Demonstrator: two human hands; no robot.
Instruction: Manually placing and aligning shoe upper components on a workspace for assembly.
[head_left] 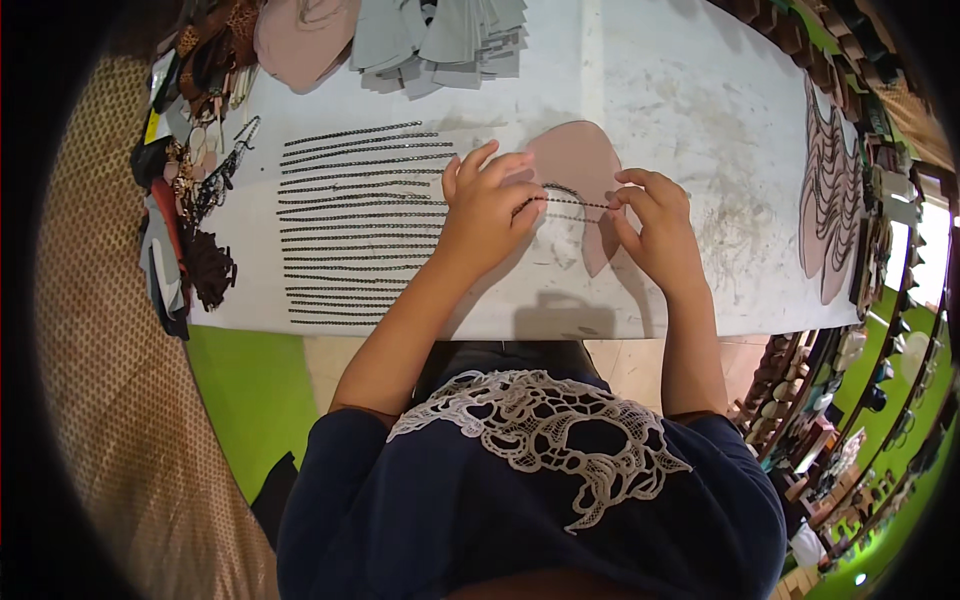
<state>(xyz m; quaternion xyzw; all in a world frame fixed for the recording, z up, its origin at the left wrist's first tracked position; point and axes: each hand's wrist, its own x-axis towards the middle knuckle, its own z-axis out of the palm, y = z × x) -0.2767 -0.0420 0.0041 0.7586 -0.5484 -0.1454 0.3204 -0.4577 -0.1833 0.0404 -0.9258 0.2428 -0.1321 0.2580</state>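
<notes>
dark tassel-like bundle point(212, 272) sits at the table's left edge among mixed trimmings, perhaps kept there so the white tabletop point(740, 95) has room. next come beaded strands point(350, 249), laid straight in near-parallel rows, probably so each can be lifted without tangling and all stay within the left hand's reach. a rounded pinkish piece point(305, 42) and overlapping grey pieces point(440, 50) lie at the far side, seemingly out of the way. the left hand point(490, 195) pinches a dark strand point(580, 203) between thumb and fingertips, other fingers raised — likely to keep them off the beads. that strand spans the gap between the hands, near taut, over the curved pink piece point(578, 145), which lies on the table in front of the person; a dark beaded arc follows its inner edge. the right hand point(655, 220), well apart from the left, pinches the strand's other side, presumably to hold it straight. at far right, pink shapes point(813, 235) lie with wavy dark strands across them — spread out, perhaps, so they do not snag.
</notes>
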